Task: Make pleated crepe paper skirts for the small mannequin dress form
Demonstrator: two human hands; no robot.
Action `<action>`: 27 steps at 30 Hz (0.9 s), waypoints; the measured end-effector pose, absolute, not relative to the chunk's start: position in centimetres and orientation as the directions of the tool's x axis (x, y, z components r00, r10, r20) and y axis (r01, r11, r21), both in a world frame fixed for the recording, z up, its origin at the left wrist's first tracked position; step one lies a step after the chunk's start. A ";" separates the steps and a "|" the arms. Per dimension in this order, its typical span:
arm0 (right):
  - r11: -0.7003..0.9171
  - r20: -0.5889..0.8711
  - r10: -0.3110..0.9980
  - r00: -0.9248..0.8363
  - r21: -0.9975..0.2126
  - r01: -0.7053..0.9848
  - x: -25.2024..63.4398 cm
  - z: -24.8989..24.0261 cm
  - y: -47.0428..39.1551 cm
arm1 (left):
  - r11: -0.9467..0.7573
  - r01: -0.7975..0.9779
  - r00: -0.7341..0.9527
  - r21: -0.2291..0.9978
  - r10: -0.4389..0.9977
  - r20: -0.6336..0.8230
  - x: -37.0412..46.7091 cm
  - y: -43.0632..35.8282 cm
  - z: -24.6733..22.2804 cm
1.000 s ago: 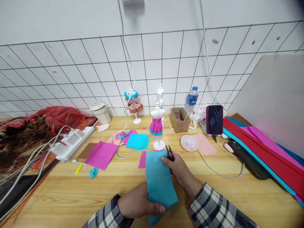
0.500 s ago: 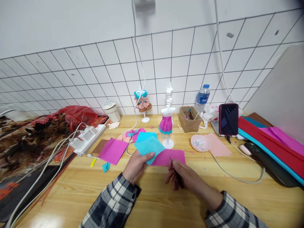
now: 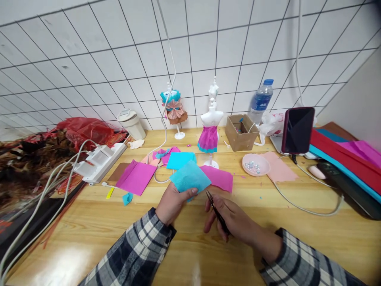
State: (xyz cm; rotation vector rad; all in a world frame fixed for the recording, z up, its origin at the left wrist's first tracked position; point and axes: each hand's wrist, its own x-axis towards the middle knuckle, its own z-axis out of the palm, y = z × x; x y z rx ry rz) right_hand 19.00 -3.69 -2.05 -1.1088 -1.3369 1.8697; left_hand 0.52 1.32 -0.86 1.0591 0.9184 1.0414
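My left hand (image 3: 172, 201) pinches a sheet of light-blue crepe paper (image 3: 190, 177) above the table, thumb on top. In my right hand (image 3: 230, 216) is a pair of dark tweezers (image 3: 218, 215), their narrow tips slightly apart and close to the paper's lower right corner. Behind the sheet lies a magenta paper strip (image 3: 222, 179), partly covered by it. Beyond stands a small white dress form (image 3: 212, 118) wearing a magenta pleated skirt (image 3: 208, 139) with a blue hem. A folded blue paper piece (image 3: 181, 159) lies at the back left of the held sheet.
To the left are a magenta sheet (image 3: 137, 177), a power strip (image 3: 104, 163) and a white lidded cup (image 3: 132, 124). A second dressed form (image 3: 175, 109) stands behind. On the right are a pink dish of beads (image 3: 256, 165), a cardboard box (image 3: 241, 133), a bottle (image 3: 262, 101), a phone (image 3: 298, 130) and cables.
The view has tilted down. My right hand has brought the tweezers nearer to the light-blue paper, and my left hand still holds the sheet, now turned a little.
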 end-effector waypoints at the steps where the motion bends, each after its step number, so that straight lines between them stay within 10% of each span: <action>1: -0.327 -0.295 0.824 -0.484 -0.945 0.018 19.0 -2.0 -3.8 | 0.157 -0.220 0.267 0.963 0.959 -0.095 0.6 1.3 -1.0; 27: -0.294 -0.281 0.854 -0.438 -0.955 0.039 18.7 -3.0 -4.1 | 0.147 -0.108 0.300 0.983 0.948 -0.109 0.9 0.8 -1.9</action>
